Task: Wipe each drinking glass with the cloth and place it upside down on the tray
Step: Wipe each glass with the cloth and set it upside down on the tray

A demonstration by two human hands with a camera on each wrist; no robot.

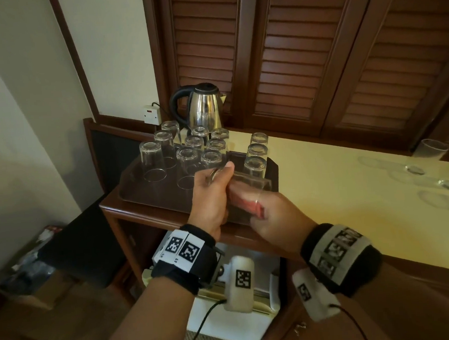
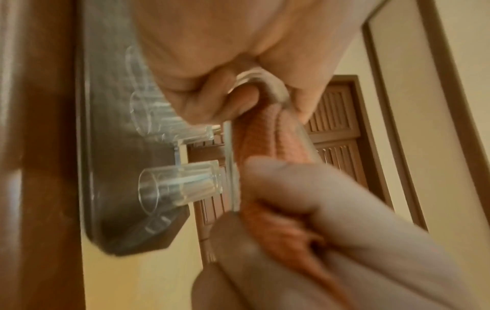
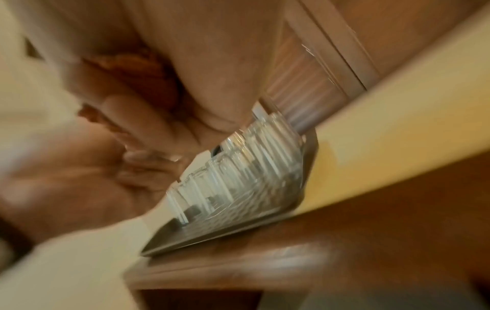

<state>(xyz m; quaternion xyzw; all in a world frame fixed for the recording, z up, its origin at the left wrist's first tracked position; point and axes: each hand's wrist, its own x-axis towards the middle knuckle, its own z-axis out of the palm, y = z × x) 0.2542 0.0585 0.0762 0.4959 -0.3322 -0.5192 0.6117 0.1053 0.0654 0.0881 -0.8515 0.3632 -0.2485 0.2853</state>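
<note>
My left hand [image 1: 218, 178] grips a clear drinking glass [image 1: 247, 181] by its base and holds it sideways above the front of the dark brown tray [image 1: 140, 192]. With my right hand [image 1: 262, 209] I pinch an orange cloth [image 1: 246, 202], which is pushed into the glass's mouth. The left wrist view shows the cloth [image 2: 267, 134] inside the glass [image 2: 229, 151], just under my left hand [image 2: 212, 94]. Several glasses [image 1: 152, 161] stand upside down on the tray. The right wrist view is blurred; the cloth [image 3: 140, 71] and the tray's glasses [image 3: 238, 163] show.
A steel kettle [image 1: 203, 105] stands behind the tray, beside a wall socket [image 1: 151, 113]. On the yellow counter [image 1: 337, 189] to the right are more glasses [image 1: 432, 149], some upright at the far right edge. Louvred wooden doors rise behind.
</note>
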